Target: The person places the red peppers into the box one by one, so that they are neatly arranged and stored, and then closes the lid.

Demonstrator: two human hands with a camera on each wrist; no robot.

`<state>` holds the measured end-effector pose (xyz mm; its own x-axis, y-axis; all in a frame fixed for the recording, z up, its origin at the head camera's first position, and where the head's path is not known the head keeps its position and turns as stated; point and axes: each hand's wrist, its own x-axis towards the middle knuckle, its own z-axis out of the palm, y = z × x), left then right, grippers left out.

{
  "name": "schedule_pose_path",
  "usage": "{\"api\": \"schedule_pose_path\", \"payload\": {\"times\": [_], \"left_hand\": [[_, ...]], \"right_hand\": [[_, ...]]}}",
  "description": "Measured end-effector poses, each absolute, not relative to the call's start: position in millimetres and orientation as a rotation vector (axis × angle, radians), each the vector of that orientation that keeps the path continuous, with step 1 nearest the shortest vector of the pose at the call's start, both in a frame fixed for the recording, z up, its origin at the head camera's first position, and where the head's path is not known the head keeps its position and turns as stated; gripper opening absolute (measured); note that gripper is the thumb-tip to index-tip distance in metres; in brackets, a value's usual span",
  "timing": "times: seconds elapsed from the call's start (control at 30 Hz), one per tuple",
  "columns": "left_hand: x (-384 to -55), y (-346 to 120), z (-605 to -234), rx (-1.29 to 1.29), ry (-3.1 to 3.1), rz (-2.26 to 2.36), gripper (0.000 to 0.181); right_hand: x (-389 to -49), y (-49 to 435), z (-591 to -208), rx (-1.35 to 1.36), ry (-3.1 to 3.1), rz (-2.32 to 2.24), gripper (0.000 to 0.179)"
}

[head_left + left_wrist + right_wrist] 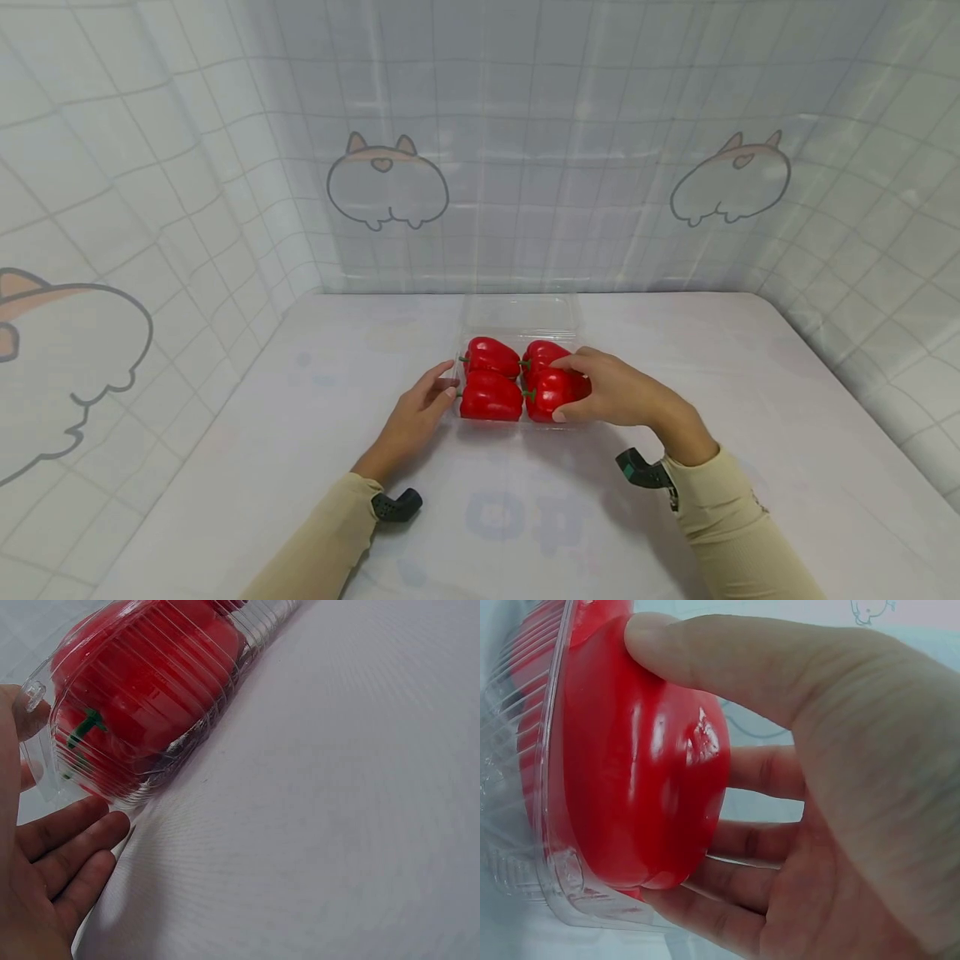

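Note:
Red bell peppers with green stems lie in two rows inside a clear plastic clamshell box [491,424], its lid [521,315] folded back behind it. My right hand [611,390] grips the front right bell pepper [549,393], thumb on the near side and fingers over the far side. In the right wrist view this pepper [645,772] bulges above the box's rim [549,750]. At the box's left side, my left hand [416,421] touches the wall with thumb and fingers loosely extended. A pepper [150,682] shows through the ribbed plastic in the left wrist view.
A white cloth covers the table [337,358]. Behind it hangs a white grid-patterned curtain [525,208] with cartoon animal drawings, and similar sheets enclose the left and right sides. Both wrists carry small black devices [397,506] over beige sleeves.

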<state>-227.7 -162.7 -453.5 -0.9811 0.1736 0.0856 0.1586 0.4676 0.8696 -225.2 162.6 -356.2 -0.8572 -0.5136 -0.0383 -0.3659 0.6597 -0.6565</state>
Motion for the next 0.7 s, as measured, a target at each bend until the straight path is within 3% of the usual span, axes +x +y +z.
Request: {"api": "schedule_pose_path", "payload": {"times": [0.47, 0.7], "left_hand": [[-227.9, -161.9, -452.0, 0.287, 2.696, 1.560, 0.053], [-226.9, -160.6, -451.3, 0.281, 2.695, 1.560, 0.054]], "right_hand": [[-228.8, 164.3, -362.0, -0.677, 2.641, -1.011, 0.076], [-228.9, 165.3, -361.4, -0.753, 2.614, -1.042, 0.066]]}}
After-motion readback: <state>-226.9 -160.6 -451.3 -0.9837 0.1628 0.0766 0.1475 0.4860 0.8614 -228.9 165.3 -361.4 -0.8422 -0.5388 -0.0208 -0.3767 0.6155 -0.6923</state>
